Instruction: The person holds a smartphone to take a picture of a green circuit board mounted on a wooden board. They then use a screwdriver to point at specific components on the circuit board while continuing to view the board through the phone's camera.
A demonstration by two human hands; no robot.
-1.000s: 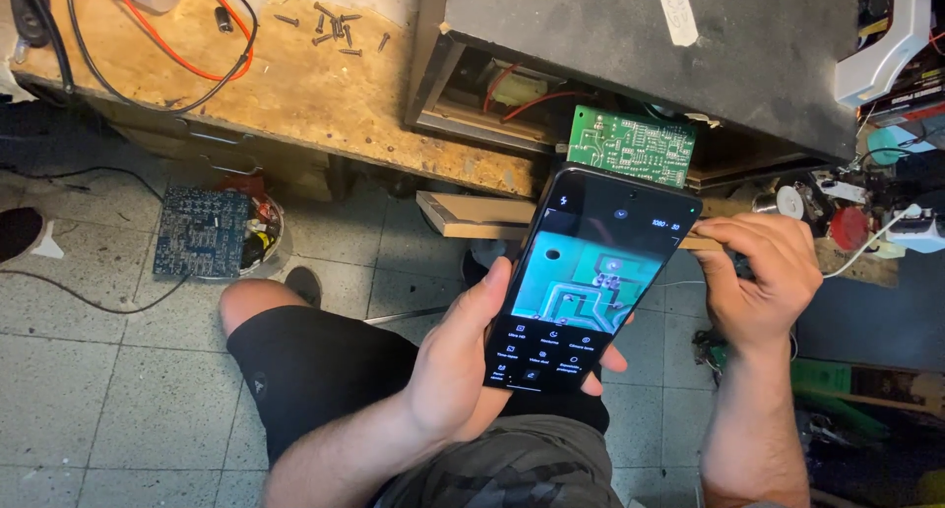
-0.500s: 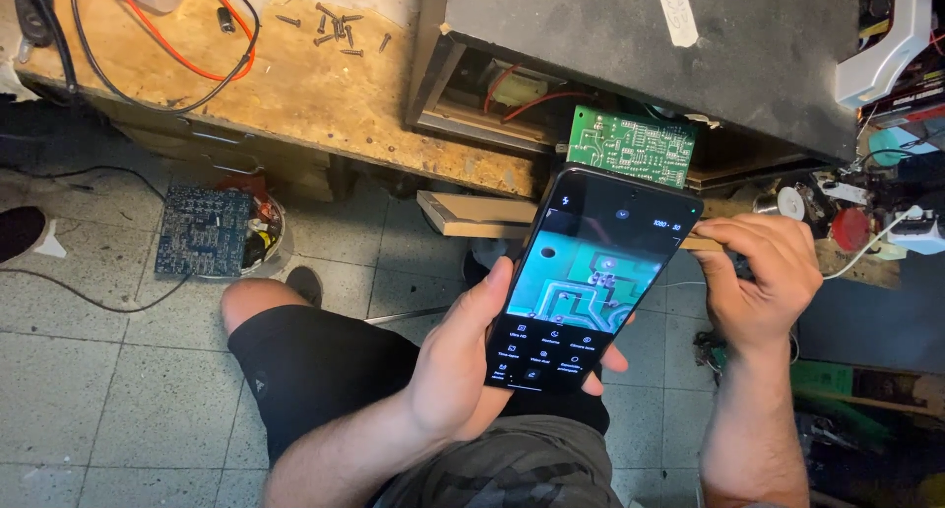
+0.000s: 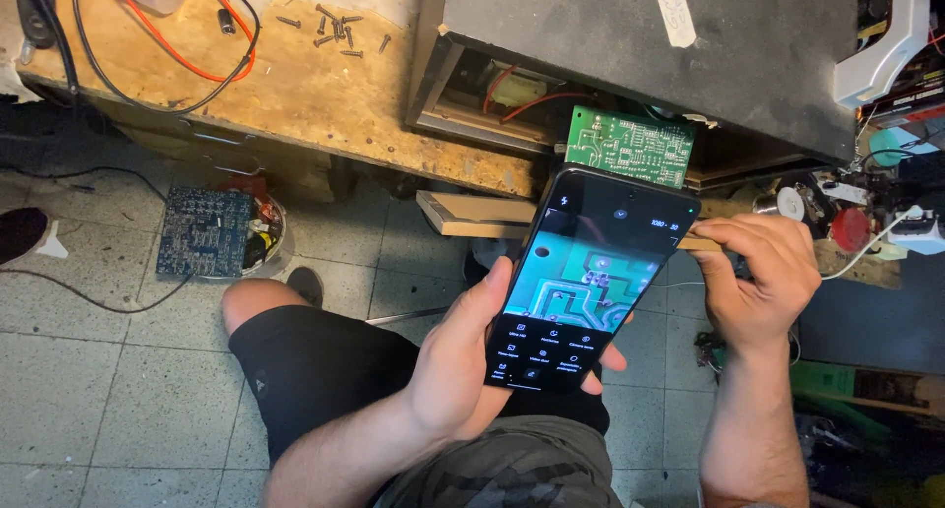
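While the left hand grips a black smartphone at centre frame, its screen showing green circuit traces, the right hand closes on a wooden strip at right. Just above the phone, a green circuit board juts from a dark cabinet on the wooden worktop.

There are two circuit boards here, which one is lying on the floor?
The dark blue circuit board, lying on the floor tiles at left. The green circuit board sticks out of the black case.

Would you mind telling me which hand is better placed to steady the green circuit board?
The right hand: it already grips beside the green circuit board, while the left hand is occupied holding the phone.
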